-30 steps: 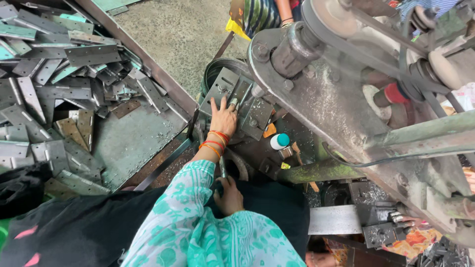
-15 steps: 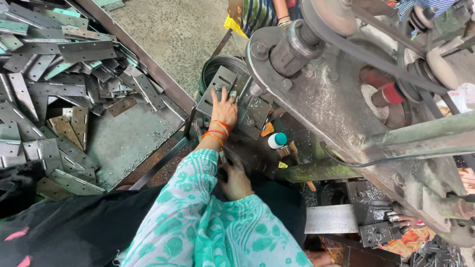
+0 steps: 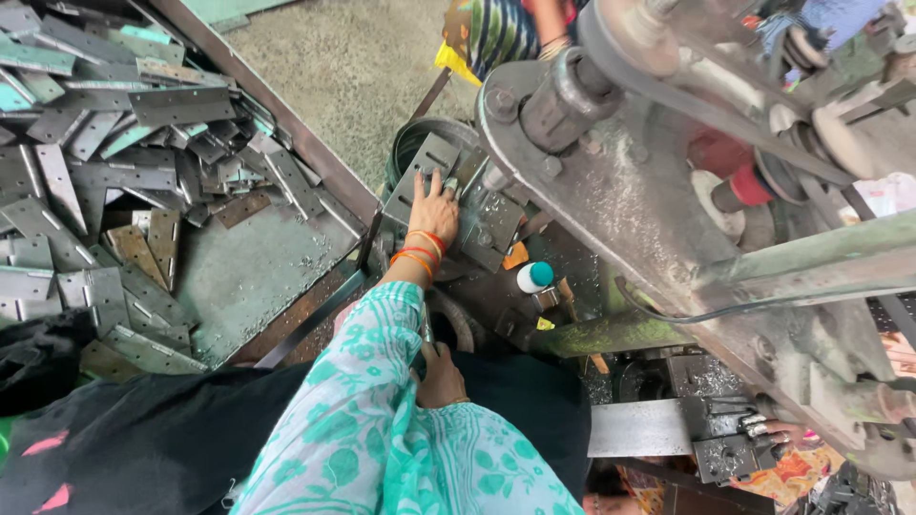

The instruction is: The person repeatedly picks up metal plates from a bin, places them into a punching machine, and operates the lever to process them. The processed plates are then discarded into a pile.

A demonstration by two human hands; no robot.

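Left hand: your left hand [image 3: 434, 207] lies flat, fingers spread, on the hinge plate [image 3: 423, 172] at the press. It presses the plate and does not close around it.
Right hand: your right hand [image 3: 442, 377] is low by your lap, curled around a thin dark handle [image 3: 426, 329]. How tight the hold is, you cannot tell, because the sleeve [image 3: 353, 401] covers part of it.
Plate: it rests tilted on the press bed [image 3: 491, 224], just beside the round dark bin [image 3: 412, 143], under your left palm.
Change: half a second ago your left hand was on the same plate, in the same place; it has hardly moved. Your right hand has stayed at the handle too. The view is shifted only a little.
Bangles: orange and red bangles [image 3: 420, 250] are on your left wrist.
Around: a small bottle with a teal cap [image 3: 534, 277] stands right of your left arm, near it. The tray [image 3: 258, 277] on your left holds many loose hinge plates [image 3: 114, 143].
Machine: the big flywheel and belt [image 3: 649, 86] are above the bed.
Other person: a striped sleeve [image 3: 496, 33] shows at the top, well apart from your hands.
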